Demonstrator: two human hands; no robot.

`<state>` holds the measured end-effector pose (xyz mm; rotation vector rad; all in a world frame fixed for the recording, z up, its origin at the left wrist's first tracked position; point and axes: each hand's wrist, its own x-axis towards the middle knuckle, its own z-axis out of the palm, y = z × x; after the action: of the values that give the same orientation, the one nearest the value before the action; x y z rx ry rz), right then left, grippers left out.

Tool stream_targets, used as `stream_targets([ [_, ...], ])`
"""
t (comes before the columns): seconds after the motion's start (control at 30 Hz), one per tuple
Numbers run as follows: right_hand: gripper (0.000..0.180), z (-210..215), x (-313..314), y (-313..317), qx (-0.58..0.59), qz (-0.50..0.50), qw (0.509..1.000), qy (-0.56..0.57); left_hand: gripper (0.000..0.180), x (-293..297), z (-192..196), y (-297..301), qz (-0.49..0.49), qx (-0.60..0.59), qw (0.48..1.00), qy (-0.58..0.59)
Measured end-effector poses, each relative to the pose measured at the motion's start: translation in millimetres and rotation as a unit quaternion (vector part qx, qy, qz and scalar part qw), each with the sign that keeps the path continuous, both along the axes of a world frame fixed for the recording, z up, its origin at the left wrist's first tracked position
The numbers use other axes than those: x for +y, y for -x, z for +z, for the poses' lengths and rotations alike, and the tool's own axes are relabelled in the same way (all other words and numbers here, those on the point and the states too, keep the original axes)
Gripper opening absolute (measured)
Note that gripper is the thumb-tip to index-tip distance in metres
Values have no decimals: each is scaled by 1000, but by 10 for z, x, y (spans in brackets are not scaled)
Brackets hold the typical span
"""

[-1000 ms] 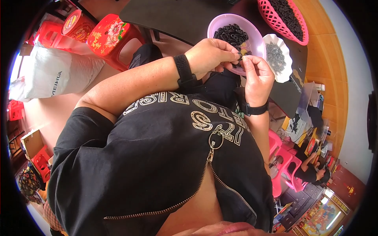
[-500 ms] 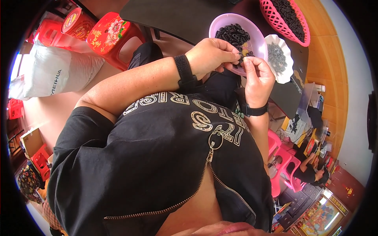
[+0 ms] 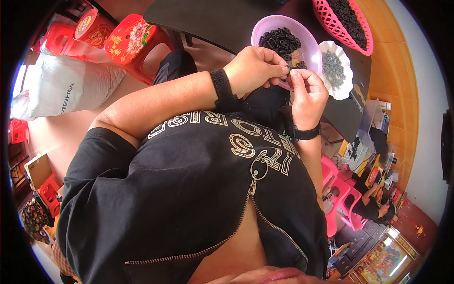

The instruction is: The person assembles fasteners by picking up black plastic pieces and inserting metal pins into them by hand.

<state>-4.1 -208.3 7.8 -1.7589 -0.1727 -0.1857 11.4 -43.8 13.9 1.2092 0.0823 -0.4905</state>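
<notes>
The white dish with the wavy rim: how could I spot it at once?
Start from the dark table at the top. Toward its right, between the pale purple bowl and the pink lattice basket, find the white dish. Unlike those two, which hold black pieces, it holds small greyish ones.

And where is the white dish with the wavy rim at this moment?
In the head view, the white dish is at the upper right, immediately right of the purple bowl and just below the pink basket in the picture.
</notes>
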Motion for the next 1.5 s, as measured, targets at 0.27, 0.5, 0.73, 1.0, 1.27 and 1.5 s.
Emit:
stream_targets([
  [0.27, 13, -17, 20, 22, 35, 6, 999, -40, 9, -31, -108, 20, -5, -54, 998, -21],
  [0.5, 10, 3, 10, 8, 39, -3, 996, -75, 13, -20, -91, 13, -12, -55, 998, -27],
  [0.73, 7, 6, -21, 43, -27, -16, 999, 8, 36, 23, 1, 8, -90, 70, 993, 22],
  [1.0, 12, 89, -55, 53, -44, 28, 997, 47, 25, 29, -95, -20, -92, 74, 988, 100],
  [1.27, 16, 68, -633, -360, -47, -86, 979, 181, 15, 50, -77, -34, -18, 14, 1000, 3],
  [1.5, 14, 55, -554, -570, -105, -23, 848, 520, 15, 69, -135, -57, -36, 7, 999, -35],
])
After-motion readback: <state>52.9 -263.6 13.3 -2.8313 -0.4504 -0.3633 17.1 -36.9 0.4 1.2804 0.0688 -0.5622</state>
